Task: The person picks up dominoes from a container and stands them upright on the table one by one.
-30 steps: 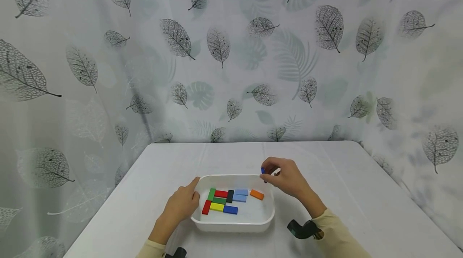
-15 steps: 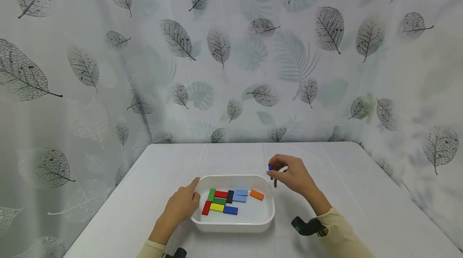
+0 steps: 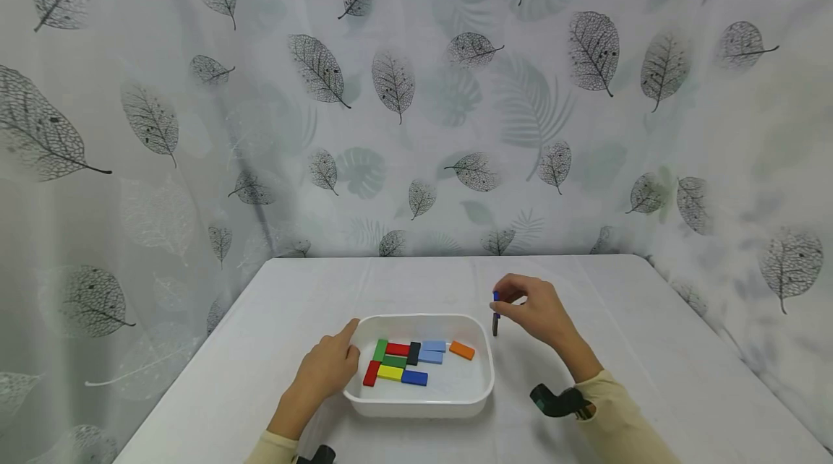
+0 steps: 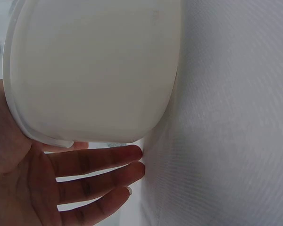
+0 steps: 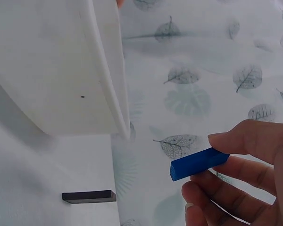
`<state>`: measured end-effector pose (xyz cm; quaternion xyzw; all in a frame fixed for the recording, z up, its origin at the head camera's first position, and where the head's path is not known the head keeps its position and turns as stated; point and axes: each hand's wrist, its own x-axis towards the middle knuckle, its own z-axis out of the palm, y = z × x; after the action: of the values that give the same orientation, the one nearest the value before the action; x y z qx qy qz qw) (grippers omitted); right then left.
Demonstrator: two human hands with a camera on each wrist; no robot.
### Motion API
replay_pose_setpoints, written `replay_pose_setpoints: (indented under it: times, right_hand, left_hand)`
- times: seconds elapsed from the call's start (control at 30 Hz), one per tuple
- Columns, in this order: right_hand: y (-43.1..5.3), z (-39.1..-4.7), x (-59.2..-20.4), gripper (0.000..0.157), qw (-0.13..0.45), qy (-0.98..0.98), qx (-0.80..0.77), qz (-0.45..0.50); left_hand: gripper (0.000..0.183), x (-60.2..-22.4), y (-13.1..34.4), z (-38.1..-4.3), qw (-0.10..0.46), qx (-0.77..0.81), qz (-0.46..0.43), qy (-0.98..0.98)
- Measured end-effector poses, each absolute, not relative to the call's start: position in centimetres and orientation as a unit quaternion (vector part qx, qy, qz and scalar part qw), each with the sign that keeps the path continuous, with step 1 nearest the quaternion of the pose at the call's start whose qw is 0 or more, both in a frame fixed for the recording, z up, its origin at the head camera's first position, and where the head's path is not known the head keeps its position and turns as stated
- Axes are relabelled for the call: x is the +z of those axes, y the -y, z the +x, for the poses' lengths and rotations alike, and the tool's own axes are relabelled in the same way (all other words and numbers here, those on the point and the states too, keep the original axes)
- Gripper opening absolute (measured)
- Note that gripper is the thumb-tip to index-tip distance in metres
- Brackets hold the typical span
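My right hand (image 3: 531,305) pinches a blue block (image 5: 198,164) between thumb and fingertips, above the table to the right of the white tray (image 3: 419,410). Below it a dark block (image 5: 89,197) stands on end on the table; the right wrist view shows a gap between the two. My left hand (image 3: 328,363) holds the tray's left rim, with the index finger along the far corner. Three other fingers (image 4: 101,160) stretch past the tray's outer wall in the left wrist view. Inside the tray lie a blue block (image 3: 414,378), an orange block (image 3: 462,350) and several other coloured blocks.
The tray stands on a white-covered table (image 3: 586,348). Behind and at both sides hangs a leaf-patterned curtain (image 3: 423,88). A dark wrist camera mount (image 3: 558,402) sits under the right forearm, and another (image 3: 319,455) by the left sleeve.
My right hand has moved right and slightly away from the tray's far right corner, still pinching the blue block. The upright dark block has come into plainer view below it. My left hand stays put.
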<state>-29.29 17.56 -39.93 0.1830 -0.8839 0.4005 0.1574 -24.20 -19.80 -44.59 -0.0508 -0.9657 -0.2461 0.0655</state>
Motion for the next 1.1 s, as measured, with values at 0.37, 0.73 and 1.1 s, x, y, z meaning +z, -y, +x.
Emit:
replay_pose_setpoints:
  times: [0.37, 0.73, 1.1]
  right_hand:
    - [-18.6, -29.9, -40.5, 0.012, 0.150, 0.889, 0.405, 0.149]
    - [-19.4, -30.4, -41.5, 0.013, 0.142, 0.891, 0.408, 0.141]
    - [-20.1, -31.2, -42.9, 0.017, 0.125, 0.897, 0.407, 0.122]
  left_hand:
    - [0.054, -44.8, 19.8, -24.3, 0.067, -0.247, -0.051, 0.965]
    - [0.053, -44.8, 19.8, -24.2, 0.069, -0.247, -0.054, 0.965]
    - [0.053, -44.6, 19.7, -24.2, 0.072, -0.246, -0.054, 0.965]
